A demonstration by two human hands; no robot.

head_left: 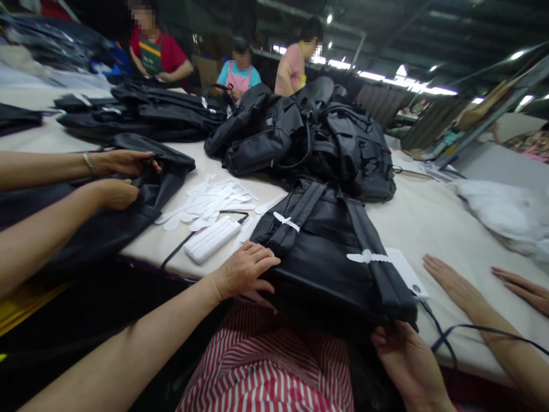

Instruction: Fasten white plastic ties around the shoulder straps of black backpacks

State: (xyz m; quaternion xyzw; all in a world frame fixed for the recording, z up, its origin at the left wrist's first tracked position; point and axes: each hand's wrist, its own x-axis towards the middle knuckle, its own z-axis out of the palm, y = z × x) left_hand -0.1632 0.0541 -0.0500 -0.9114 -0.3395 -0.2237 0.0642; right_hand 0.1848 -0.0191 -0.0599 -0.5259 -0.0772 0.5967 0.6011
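A black backpack [317, 274] lies at the table's near edge, its shoulder straps facing up. Around its left strap is a white strip [286, 222], and a second white strip [368, 257] crosses the right strap. My left hand [246, 269] grips the bag's near left corner, fingers on top and thumb below. At the near right corner, my right hand [405, 355] pinches the bag's edge, with some fingertips hidden. Left of the bag are a white power bank [213, 239] with a cable and a heap of loose white strips [210, 200].
Behind stand piled black backpacks [300, 131] and flat black bags [141, 109]. A co-worker's hands [124, 177] hold black material [64, 212] at left. Other people's hands [454, 283] rest on the right tabletop, near a white device [407, 274], a black cable [480, 327] and white plastic bags [501, 212].
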